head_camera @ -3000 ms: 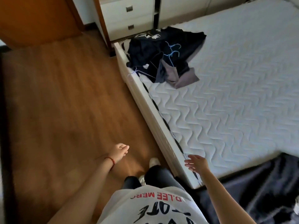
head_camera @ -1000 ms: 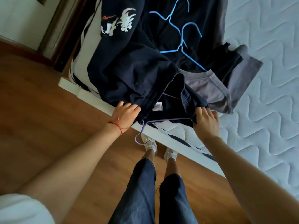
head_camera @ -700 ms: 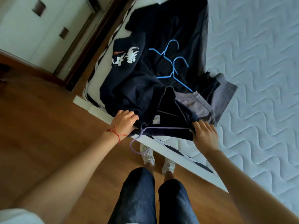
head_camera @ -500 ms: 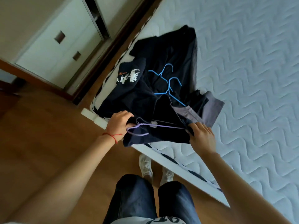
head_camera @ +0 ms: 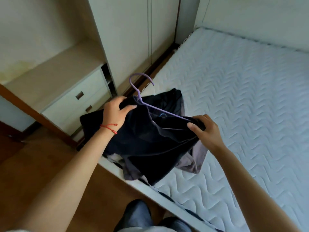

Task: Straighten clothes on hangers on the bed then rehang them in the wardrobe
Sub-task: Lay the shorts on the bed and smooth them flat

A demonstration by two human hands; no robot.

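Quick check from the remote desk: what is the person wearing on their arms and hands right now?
Both forearms are bare, with no sleeves reaching them and no gloves. The left hand has a thin red string bracelet round its wrist, with a small knot or bead hanging. The right hand and its wrist carry nothing: no watch, ring or band shows.
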